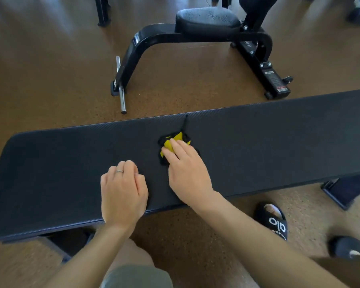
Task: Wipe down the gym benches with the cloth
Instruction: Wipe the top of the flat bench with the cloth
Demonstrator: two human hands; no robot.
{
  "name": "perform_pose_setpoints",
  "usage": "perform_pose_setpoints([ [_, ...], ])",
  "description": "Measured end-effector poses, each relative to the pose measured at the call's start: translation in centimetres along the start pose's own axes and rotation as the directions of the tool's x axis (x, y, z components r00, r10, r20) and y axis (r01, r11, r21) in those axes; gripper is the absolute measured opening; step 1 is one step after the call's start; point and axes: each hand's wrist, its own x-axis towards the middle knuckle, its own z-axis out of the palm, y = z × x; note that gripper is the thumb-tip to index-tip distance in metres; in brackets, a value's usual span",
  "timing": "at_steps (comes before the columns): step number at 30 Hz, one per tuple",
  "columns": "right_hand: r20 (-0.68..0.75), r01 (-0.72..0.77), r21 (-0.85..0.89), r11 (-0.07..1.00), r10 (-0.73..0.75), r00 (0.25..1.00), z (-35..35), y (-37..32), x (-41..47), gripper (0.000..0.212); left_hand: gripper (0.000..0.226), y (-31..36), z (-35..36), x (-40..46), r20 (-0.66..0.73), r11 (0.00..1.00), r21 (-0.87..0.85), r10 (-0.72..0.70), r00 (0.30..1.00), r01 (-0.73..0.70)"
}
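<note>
Below, I see my right hand (pixel 187 173) pressing a crumpled yellow-and-black cloth (pixel 176 142) flat against the middle of the dark padded bench (pixel 279 138), fingers straight and close together. My left hand (pixel 123 194) rests beside it on the pad, fingers curled under, holding nothing. Beyond stands a second bench (pixel 206 23); a slipper (pixel 275 221) lies on the floor.

Brown speckled floor (pixel 195 80), glossy
</note>
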Motion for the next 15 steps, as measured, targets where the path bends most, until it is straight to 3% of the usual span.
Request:
perform_pose_setpoints([
  [3, 0.007, 0.075, -0.032, 0.997, -0.074, 0.997, -1.8, 4.5, -0.6, 0.045, 0.020, -0.1, -0.1, -0.1, 0.000, 1.000, -0.017, 0.006, 1.000, -0.006],
  [7, -0.151, -0.289, -0.129, 0.948, 0.270, 0.951, -4.8, 11.5, -0.8, 0.042, 0.020, -0.1, 0.1, -0.2, -0.006, 1.000, -0.019, 0.001, 1.000, -0.001],
  [10, -0.224, -0.501, -0.137, 0.854, 0.466, 0.856, -3.4, 7.0, -1.6, 0.045, 0.020, 0.1, 0.0, -0.2, -0.020, 1.000, -0.019, 0.008, 1.000, -0.008],
  [15, -0.083, -0.151, -0.032, 0.988, 0.148, 0.986, 0.5, -5.2, -4.2, 0.043, 0.023, -0.3, -0.2, 0.0, -0.013, 0.999, -0.016, 0.032, 0.999, -0.032],
])
